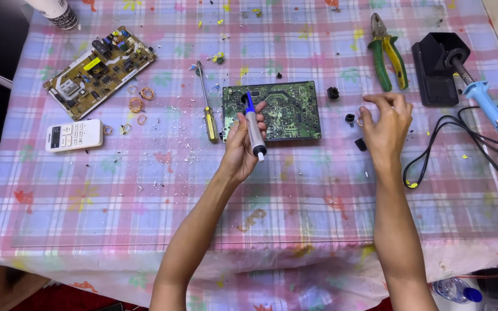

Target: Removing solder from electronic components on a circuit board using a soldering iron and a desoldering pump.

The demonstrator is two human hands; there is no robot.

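Note:
My left hand (238,151) grips a silver and blue desoldering pump (254,128), held upright over the left part of a green circuit board (286,112) that lies solder side up on the plaid tablecloth (145,190). My right hand (388,124) hovers to the right of the board with its fingertips pinched on a small ring-like part (360,121). Small black components (350,118) lie on the cloth next to that hand.
A yellow-handled screwdriver (207,109) lies left of the board. Further left are a brown circuit board (100,70), copper coils (136,105) and a white remote (74,135). Green-yellow pliers (388,52), a black iron stand (438,68) and a blue soldering iron (490,109) with cable sit right.

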